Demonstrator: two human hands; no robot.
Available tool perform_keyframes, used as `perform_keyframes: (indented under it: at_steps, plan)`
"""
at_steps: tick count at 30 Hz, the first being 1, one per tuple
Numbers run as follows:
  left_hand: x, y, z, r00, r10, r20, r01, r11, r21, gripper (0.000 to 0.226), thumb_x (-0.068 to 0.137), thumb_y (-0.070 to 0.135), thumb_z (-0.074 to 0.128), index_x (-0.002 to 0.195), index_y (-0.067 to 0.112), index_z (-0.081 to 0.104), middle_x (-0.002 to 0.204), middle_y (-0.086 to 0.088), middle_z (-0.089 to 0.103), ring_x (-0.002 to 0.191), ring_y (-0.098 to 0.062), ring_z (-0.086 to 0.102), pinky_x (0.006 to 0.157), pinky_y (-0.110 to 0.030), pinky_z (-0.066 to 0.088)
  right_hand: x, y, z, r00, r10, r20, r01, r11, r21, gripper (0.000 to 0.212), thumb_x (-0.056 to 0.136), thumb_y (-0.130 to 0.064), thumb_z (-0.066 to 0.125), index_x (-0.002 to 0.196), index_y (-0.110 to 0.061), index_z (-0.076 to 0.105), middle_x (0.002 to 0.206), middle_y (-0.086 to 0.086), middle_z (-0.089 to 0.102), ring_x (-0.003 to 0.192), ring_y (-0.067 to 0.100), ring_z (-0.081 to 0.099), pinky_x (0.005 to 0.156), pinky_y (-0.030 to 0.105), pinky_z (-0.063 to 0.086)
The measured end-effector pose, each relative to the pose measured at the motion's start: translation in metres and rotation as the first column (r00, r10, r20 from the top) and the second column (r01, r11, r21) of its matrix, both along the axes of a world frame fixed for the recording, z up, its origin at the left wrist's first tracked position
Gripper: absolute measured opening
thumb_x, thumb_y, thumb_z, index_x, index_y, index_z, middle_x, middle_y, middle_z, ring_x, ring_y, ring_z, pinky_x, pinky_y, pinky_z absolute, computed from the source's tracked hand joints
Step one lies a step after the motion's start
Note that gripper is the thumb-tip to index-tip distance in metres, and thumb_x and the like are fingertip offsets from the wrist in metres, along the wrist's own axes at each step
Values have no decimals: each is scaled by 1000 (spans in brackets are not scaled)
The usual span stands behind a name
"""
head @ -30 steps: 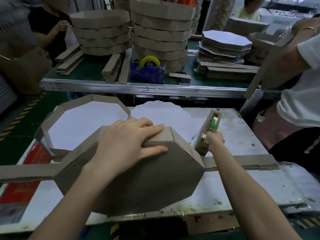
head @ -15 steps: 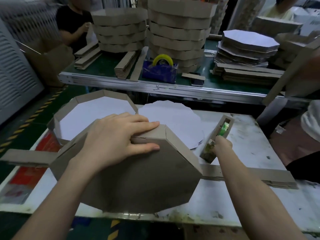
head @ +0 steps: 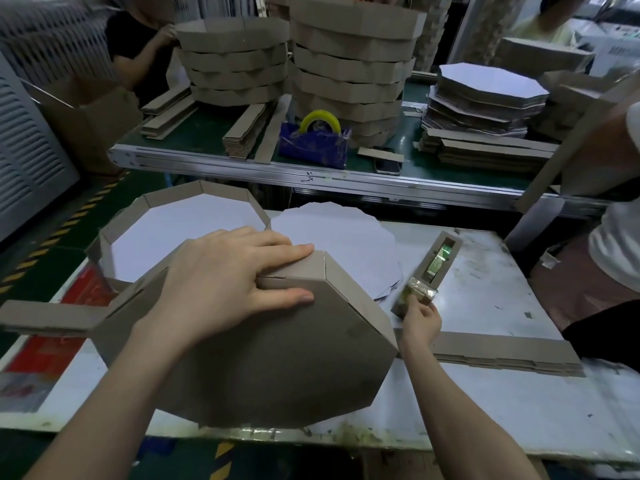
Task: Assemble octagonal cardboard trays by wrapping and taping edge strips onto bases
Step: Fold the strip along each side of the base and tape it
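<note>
A brown octagonal cardboard tray (head: 270, 358) is seen bottom-up and tilted at the near edge of the stained white worktable (head: 485, 403), with its flat base turned toward the camera. The left hand (head: 228, 282) is laid flat over the tray's upper far corner. Its fingers are stretched straight across the edge wall and its thumb is pressed on the base, so nothing is gripped. A seam in the wall is visible just beside the fingertips.

The right hand (head: 420, 318) is closed round the near end of a cardboard-cased tape dispenser (head: 431, 268), held just to the right of the tray (a green roll shows through its window). Below that wrist a long brown cardboard edge strip (head: 502, 353) is laid on the table, and another strip end (head: 48, 315) juts out to the left of the tray.

Behind the left hand a finished tray with a white floor (head: 180, 223) is set open side up, with a pile of white base sheets (head: 339, 237) beside it. On the green-topped bench (head: 207, 140) beyond are stacks of brown trays (head: 353, 64), a yellow tape roll (head: 320, 119) on a blue holder, and a pile of white-faced bases (head: 485, 95).
</note>
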State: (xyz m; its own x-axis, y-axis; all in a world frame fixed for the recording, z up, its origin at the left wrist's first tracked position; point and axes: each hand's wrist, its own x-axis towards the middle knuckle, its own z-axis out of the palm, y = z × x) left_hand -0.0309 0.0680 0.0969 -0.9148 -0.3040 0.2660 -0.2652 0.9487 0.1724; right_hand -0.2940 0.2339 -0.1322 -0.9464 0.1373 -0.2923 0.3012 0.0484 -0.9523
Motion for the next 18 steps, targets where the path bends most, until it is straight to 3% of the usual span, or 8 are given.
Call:
perform_keyframes:
  at_steps: [3, 6, 8, 10, 12, 15, 18]
  plan:
    - [2, 1, 1, 1000, 10, 16, -10, 1000, 6, 73, 73, 90, 19, 132, 57, 47, 122, 28, 58, 106, -5, 54, 71, -32, 49, -5, 8, -3, 999, 46, -4, -45, 992, 119, 27, 95, -16, 64, 73, 0, 67, 136, 7, 59, 120, 26, 58, 92, 25, 38]
    - [3, 2, 2, 999, 20, 40, -21, 1000, 13, 77, 69, 91, 15, 134, 60, 40, 123, 29, 54, 108, -4, 52, 74, -32, 48, -11, 20, -6, 995, 95, 37, -100, 981, 167, 34, 94, -9, 64, 61, -1, 59, 134, 8, 61, 119, 28, 58, 97, 31, 42]
    - [3, 2, 1, 999, 26, 42, -26, 999, 20, 79, 67, 92, 15, 136, 60, 37, 123, 29, 53, 108, -6, 52, 74, -34, 49, -6, 25, -10, 994, 91, 58, -99, 983, 156, 35, 95, -10, 61, 63, 0, 54, 118, 8, 65, 114, 27, 58, 95, 36, 43]
    - [3, 2, 1, 999, 31, 39, -31, 999, 20, 81, 67, 92, 16, 138, 59, 35, 122, 27, 53, 106, -7, 52, 73, -35, 49, 4, 21, -3, 999, 51, 2, -51, 987, 152, 30, 98, -16, 58, 72, -2, 55, 88, 5, 63, 97, 24, 57, 82, 34, 43]
    - [3, 3, 1, 999, 30, 38, -31, 999, 9, 81, 68, 92, 15, 139, 57, 35, 121, 27, 53, 106, -6, 52, 71, -31, 47, 16, 9, 20, 996, 19, -91, -5, 989, 150, 20, 99, -21, 57, 85, -7, 62, 82, 3, 62, 87, 22, 58, 75, 29, 41]
    - [7, 4, 3, 999, 14, 46, -15, 1000, 11, 81, 68, 91, 17, 140, 57, 33, 121, 28, 53, 106, -3, 50, 68, -24, 38, 34, -10, 77, 940, 272, -206, -265, 962, 66, 17, 100, -22, 57, 100, -11, 70, 84, -1, 67, 81, 16, 62, 69, 23, 51]
    - [11, 4, 6, 1000, 9, 18, -11, 994, 108, 80, 65, 94, 19, 138, 62, 31, 112, 37, 48, 100, 3, 45, 65, -20, 34, 57, -15, 141, 735, 555, -389, -543, 826, 151, 15, 100, -20, 58, 98, -26, 71, 73, -6, 69, 63, 4, 57, 58, 15, 50]
